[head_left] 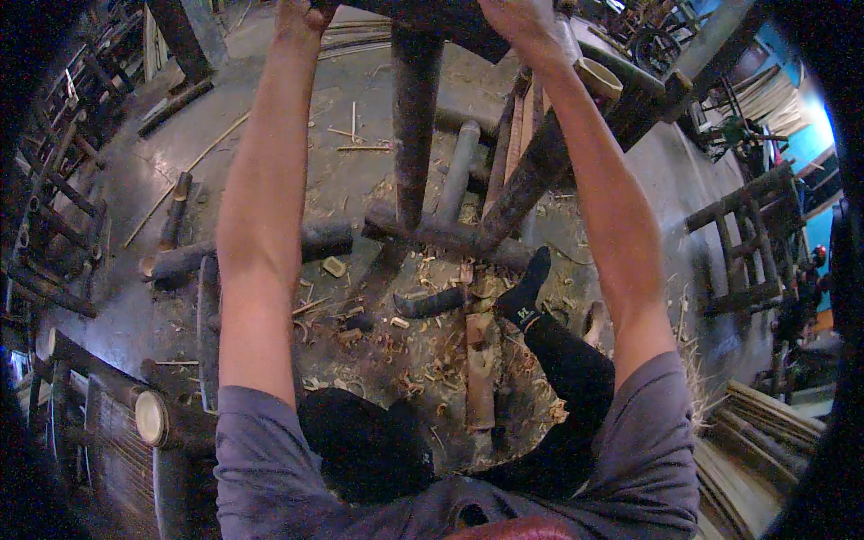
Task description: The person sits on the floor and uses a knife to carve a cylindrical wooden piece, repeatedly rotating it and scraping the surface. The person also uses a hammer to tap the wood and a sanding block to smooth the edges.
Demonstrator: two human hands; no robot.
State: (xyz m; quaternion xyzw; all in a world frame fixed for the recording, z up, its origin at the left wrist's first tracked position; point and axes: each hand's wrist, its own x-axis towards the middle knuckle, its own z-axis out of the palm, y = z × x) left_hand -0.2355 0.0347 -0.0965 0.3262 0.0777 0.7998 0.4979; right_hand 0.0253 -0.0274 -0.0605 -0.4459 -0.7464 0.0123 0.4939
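Note:
Both arms stretch forward, and the upper edge cuts off part of each hand. My left hand [304,16] has curled fingers beside the left end of a dark beam [450,25]; what they hold does not show. My right hand [524,31] is against the beam's right end, its fingertips hidden. Under the beam stands a thick dark upright post [415,126], and a slanting dark pole [531,180] leans nearby. Both come down to a dark crosspiece [450,236] low over the floor. A hollow pale-ended bamboo tube [601,79] lies close to my right forearm.
Wood shavings [414,360] litter the floor around my black-clad legs and black-socked foot [526,292]. A curved dark piece [430,302] lies among them. Dark bamboo furniture frames [742,243] stand at right, a large bamboo frame [117,387] at left. Bundled strips [765,450] lie lower right.

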